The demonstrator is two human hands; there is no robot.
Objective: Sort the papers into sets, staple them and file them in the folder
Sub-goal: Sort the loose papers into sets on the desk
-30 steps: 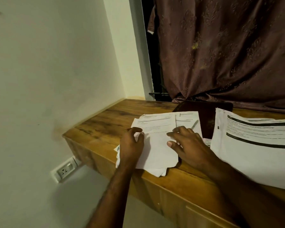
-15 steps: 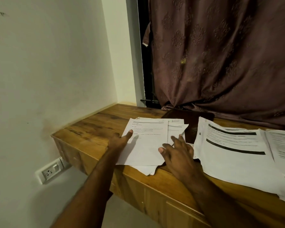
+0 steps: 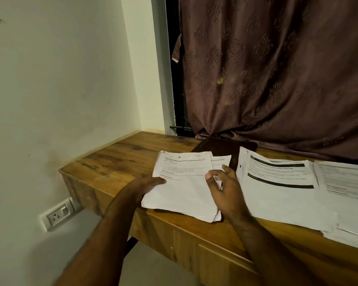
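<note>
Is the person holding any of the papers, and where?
The left hand holds the small paper stack by its left edge. The right hand hovers at its right side, gripping nothing clearly.

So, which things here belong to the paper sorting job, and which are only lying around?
Job: small paper stack, held by left hand; right hand; larger paper piles; dark folder.
Lying about: curtain, wall socket.
</note>
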